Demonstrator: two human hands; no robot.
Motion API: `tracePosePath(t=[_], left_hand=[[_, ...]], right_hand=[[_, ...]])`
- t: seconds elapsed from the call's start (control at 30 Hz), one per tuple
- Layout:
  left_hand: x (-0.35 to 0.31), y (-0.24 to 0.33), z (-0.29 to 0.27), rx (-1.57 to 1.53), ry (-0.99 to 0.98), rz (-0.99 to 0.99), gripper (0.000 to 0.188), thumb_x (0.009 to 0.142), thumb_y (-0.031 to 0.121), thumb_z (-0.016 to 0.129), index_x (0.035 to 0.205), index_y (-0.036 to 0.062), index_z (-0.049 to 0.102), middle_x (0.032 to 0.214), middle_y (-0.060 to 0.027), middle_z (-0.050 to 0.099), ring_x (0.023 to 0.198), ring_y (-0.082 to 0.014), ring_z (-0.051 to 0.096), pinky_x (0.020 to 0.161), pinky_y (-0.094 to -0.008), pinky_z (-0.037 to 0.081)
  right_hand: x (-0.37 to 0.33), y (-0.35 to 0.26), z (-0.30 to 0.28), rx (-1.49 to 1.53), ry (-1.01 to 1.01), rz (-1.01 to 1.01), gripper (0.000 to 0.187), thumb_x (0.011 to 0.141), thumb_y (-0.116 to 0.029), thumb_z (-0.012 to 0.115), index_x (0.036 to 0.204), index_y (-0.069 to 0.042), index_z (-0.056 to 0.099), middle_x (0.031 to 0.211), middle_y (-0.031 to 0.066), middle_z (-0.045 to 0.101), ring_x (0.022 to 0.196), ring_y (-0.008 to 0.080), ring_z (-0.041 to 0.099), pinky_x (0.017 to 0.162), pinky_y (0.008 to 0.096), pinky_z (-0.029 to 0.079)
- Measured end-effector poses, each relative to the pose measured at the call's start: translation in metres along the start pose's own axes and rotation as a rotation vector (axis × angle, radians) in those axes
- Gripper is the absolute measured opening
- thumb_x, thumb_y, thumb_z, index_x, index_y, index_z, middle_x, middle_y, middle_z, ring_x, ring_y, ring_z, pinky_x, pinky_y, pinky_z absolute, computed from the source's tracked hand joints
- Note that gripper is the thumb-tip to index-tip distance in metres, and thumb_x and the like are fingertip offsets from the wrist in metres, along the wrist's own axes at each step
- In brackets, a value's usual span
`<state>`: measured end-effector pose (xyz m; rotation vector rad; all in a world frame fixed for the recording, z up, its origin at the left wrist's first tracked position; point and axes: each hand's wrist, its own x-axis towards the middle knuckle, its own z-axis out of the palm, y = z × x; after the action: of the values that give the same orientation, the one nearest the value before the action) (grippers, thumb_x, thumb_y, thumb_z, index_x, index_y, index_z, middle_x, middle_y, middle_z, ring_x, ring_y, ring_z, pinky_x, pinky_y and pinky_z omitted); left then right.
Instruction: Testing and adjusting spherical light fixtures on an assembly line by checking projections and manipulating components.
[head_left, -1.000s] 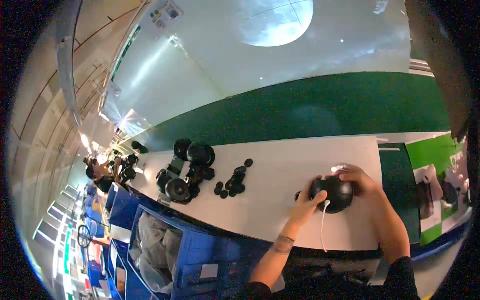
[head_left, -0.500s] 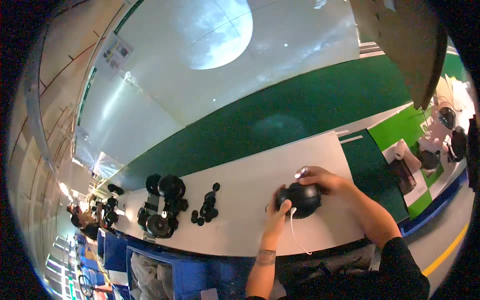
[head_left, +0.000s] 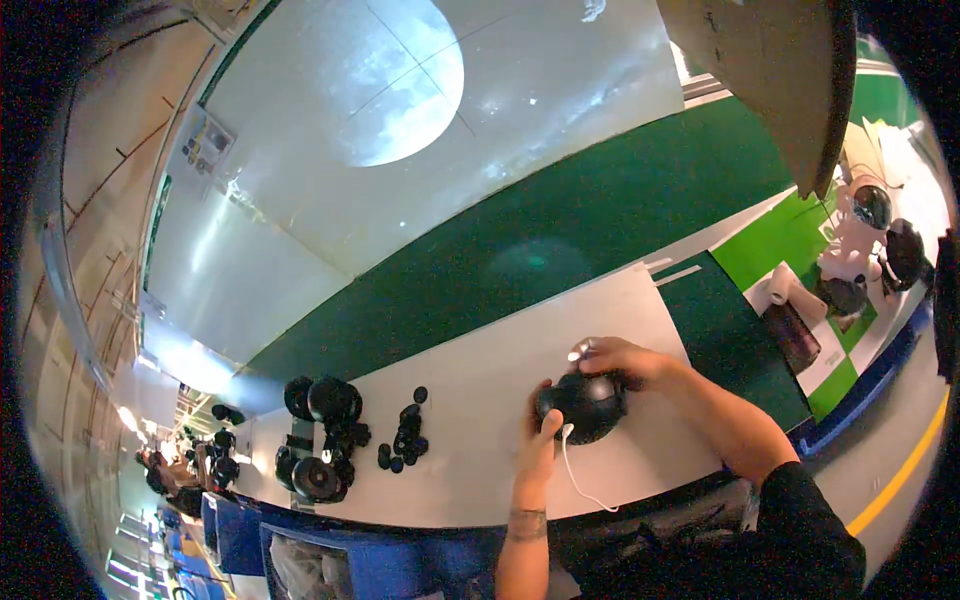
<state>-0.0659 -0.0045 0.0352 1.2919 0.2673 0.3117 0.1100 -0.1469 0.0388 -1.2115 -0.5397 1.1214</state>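
Observation:
A rounded, glossy black device (head_left: 592,412) is held just over the white table top (head_left: 470,470), in front of me. My left hand (head_left: 538,440) is closed around its left side, thumb near a white cable (head_left: 568,465). That cable is plugged into the device's near side and trails down to the table's near edge. My right hand (head_left: 632,362) grips the far right side with curled fingers. A small white piece (head_left: 577,353) shows at its fingertips; its kind is too small to make out.
Left of my hands lie several small black round parts (head_left: 408,435) and a cluster of larger black round parts (head_left: 330,400). On the right are a dark green mat (head_left: 735,330) and a dark cylindrical item (head_left: 793,337). A blue bin (head_left: 310,565) stands below the table edge.
The view has tilted slightly, so the scene sits a little further left. Both hands still hold the black device, with almost the same grip.

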Motion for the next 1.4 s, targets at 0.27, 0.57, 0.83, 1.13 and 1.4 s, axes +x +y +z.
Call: tracePosePath(t=[0.27,0.57,0.83,1.13,1.4], left_hand=[[-0.001,0.002,0.004,-0.007,0.031,-0.014,0.081,0.081,0.046,0.076,0.14,0.0021,0.043,0.129,-0.0125,0.053,0.117,-0.0217,0.053,0.1,-0.0343,0.045],[-0.001,0.003,0.003,-0.034,0.04,-0.039,0.083,0.079,0.047,0.078,0.139,0.0012,0.044,0.129,-0.0113,0.052,0.118,-0.0211,0.053,0.1,-0.0343,0.045],[-0.002,0.004,0.008,-0.069,0.05,-0.062,0.086,0.077,0.048,0.08,0.14,0.0028,0.042,0.129,-0.0112,0.052,0.119,-0.0224,0.053,0.101,-0.0357,0.046],[0.0,-0.001,0.003,-0.092,0.018,-0.052,0.084,0.078,0.046,0.079,0.14,0.0038,0.042,0.129,-0.0112,0.053,0.118,-0.0224,0.054,0.099,-0.0353,0.048],[0.0,-0.002,0.003,-0.058,0.033,-0.034,0.083,0.079,0.046,0.079,0.14,0.0026,0.043,0.126,-0.0109,0.055,0.115,-0.0221,0.055,0.097,-0.0345,0.048]], right_hand=[[0.004,0.01,-0.003,0.267,-0.143,-0.151,0.046,0.088,-0.032,0.07,0.12,-0.002,0.056,0.11,0.0081,0.064,0.1,0.0187,0.062,0.09,0.0337,0.05],[0.009,0.01,-0.002,-0.092,-0.043,-0.094,0.052,0.088,-0.032,0.069,0.129,-0.002,0.054,0.112,0.0086,0.064,0.102,0.0194,0.061,0.091,0.0343,0.05],[0.002,-0.002,0.0,0.056,-0.121,-0.078,0.053,0.086,-0.022,0.068,0.133,-0.001,0.051,0.118,0.0112,0.063,0.109,0.0206,0.06,0.097,0.0342,0.047],[0.001,-0.001,-0.007,0.067,-0.146,-0.064,0.058,0.088,-0.021,0.066,0.138,-0.001,0.045,0.121,0.0141,0.063,0.114,0.0231,0.059,0.102,0.035,0.044],[0.007,0.004,-0.011,0.063,-0.19,-0.047,0.056,0.088,-0.016,0.065,0.138,0.0,0.045,0.126,0.0152,0.061,0.118,0.0238,0.057,0.103,0.0357,0.043]])
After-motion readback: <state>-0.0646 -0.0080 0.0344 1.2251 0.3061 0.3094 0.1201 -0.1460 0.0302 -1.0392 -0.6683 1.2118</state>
